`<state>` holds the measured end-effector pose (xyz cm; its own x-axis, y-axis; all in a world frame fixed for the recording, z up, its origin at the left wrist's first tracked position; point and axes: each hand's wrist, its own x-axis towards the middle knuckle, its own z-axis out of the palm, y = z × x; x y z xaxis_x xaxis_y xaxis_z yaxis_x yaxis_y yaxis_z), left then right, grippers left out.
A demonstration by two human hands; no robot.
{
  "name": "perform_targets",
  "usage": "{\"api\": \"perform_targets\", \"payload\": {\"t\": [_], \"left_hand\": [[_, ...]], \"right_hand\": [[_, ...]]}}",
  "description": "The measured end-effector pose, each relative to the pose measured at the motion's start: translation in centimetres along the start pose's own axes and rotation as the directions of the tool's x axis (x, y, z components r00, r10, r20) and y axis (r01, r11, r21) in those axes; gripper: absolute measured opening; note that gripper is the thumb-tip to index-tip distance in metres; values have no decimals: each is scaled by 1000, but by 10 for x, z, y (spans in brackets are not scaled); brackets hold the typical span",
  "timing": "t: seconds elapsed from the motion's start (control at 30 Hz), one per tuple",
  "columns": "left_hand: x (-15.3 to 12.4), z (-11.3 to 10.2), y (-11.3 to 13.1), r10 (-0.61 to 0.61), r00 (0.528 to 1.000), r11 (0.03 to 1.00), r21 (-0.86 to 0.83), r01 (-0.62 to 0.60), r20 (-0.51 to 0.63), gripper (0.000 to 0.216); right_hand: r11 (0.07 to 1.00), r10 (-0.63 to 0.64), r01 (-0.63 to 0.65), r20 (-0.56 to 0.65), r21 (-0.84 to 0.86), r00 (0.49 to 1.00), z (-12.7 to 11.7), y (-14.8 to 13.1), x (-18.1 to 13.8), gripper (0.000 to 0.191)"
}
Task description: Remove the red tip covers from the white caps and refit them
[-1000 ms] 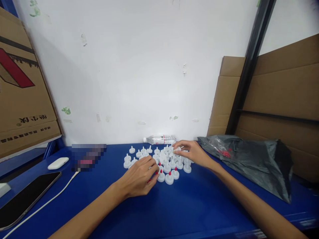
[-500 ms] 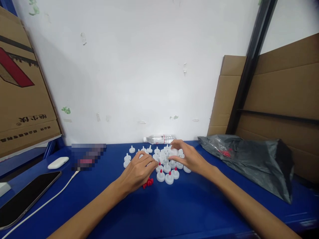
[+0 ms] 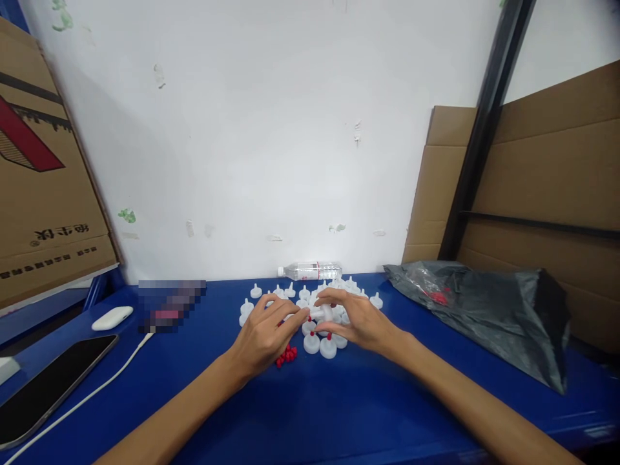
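My right hand [image 3: 361, 316] grips a white nozzle cap [image 3: 328, 314] between thumb and fingers, its spout lying sideways toward my left hand. The fingertips of my left hand [image 3: 271, 329] are pinched together right at that spout; whatever they hold is hidden. Just below my left hand lies a small pile of red tips [image 3: 287, 356]. Red-tipped nozzle caps [image 3: 328, 347] stand upright in front of my right hand. Behind both hands, several plain white nozzle caps [image 3: 256, 291] stand on the blue table, partly covered by my fingers.
A clear plastic bottle [image 3: 312, 270] lies against the wall. At the right is a dark plastic bag [image 3: 504, 316] with red pieces on it. A phone [image 3: 58, 387], a white case [image 3: 112, 318] and a white cable [image 3: 106, 380] lie on the left. Cardboard [image 3: 552, 161] flanks the table [image 3: 300, 420].
My right hand has moved left and slightly down with the nozzle cap, turning its spout toward my left fingertips. My left hand has barely shifted.
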<state>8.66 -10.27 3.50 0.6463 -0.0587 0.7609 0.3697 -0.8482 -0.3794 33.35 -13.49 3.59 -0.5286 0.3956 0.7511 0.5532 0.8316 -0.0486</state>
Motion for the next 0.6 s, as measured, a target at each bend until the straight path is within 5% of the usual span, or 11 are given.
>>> {"api": "perform_targets", "payload": {"t": [0.3, 0.6], "left_hand": [[1, 5, 5, -12, 1000, 1000, -15, 12, -27, 18], [5, 10, 8, -154, 987, 985, -68, 157, 41, 25]], "right_hand": [[990, -100, 99, -3, -97, 995, 4, -7, 4, 39], [980, -148, 143, -33, -141, 988, 8, -15, 11, 32]]}}
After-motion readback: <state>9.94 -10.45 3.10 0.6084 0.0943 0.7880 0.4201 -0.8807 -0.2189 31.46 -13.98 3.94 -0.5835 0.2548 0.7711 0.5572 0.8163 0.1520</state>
